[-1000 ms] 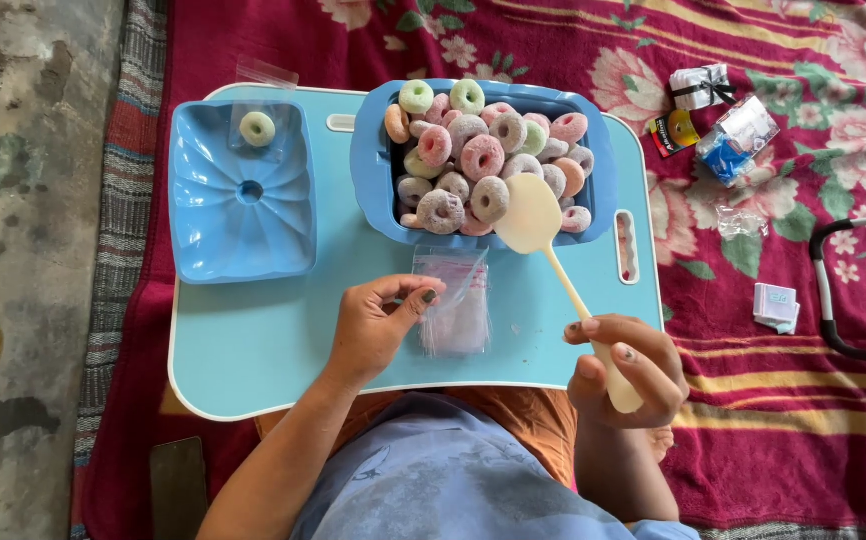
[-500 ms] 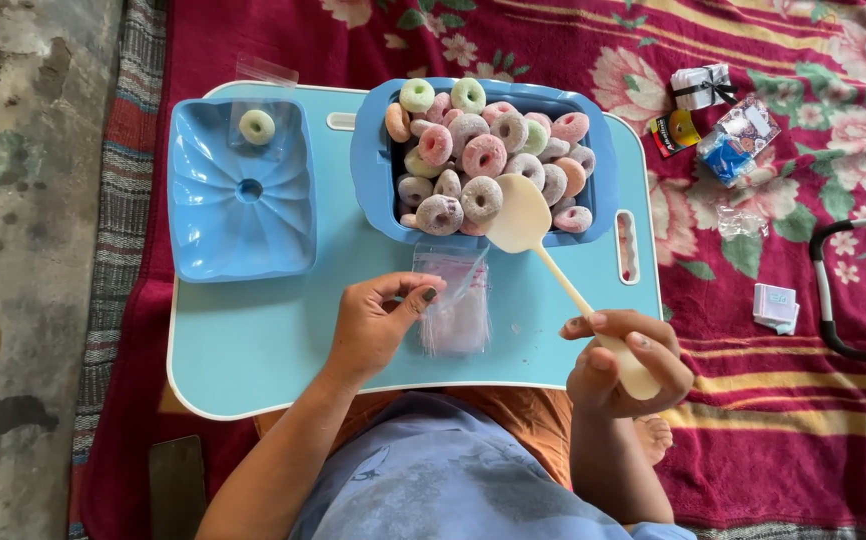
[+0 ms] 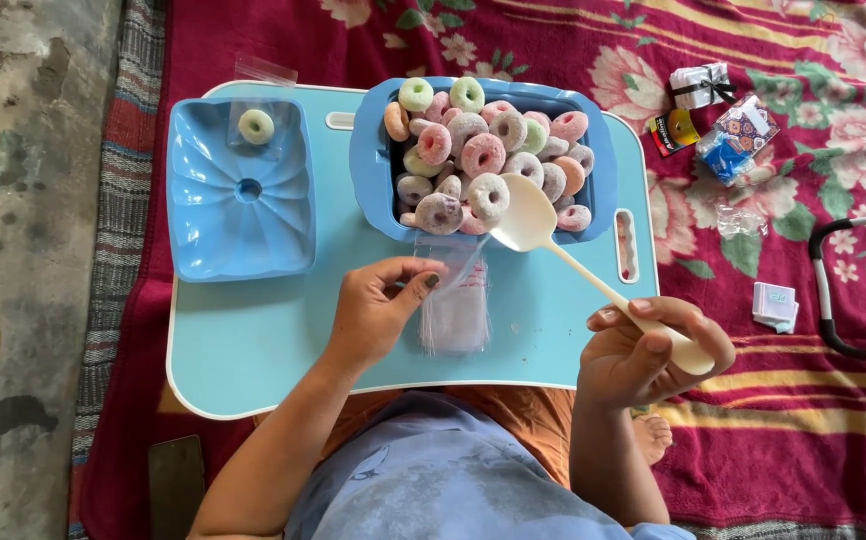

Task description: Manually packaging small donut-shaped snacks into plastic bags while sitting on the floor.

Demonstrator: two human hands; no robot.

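Cream spoon (image 3: 553, 245) in right hand (image 3: 648, 355)

We see a light blue lap tray (image 3: 253, 350) on a red floral blanket (image 3: 803, 420). At 10 o'clock on the tray, a shallow blue fluted dish (image 3: 203, 220) with one pale green ring (image 3: 256, 126) in its far corner. At 2 o'clock on the blanket: small wrapped packets (image 3: 718, 125). At 3 o'clock: a small white box (image 3: 778, 305) and a black-and-white curved bar (image 3: 833, 300). Grey concrete floor (image 3: 23, 200) at 9 o'clock.
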